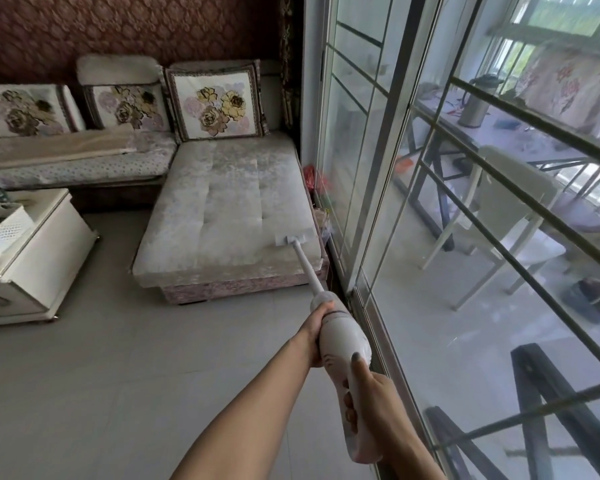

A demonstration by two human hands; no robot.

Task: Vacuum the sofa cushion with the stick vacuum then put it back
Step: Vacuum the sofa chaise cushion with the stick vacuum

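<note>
I have open floor (153, 358) left of the sofa cushion (222, 209); the glass door (378, 202) hugs its right edge; a pillow (217, 102) blocks its far end; a white table (42, 265) stands well left.

Both arms reach forward, the left arm nearly straight. The left hand (317, 336) grips the front of the stick vacuum (343, 341) body from its left side, its fingers mostly hidden and probably wrapped underneath. The right hand (373, 398) holds the rear handle, thumb laid straight along the top, fingers (349, 408) curled below.
</note>
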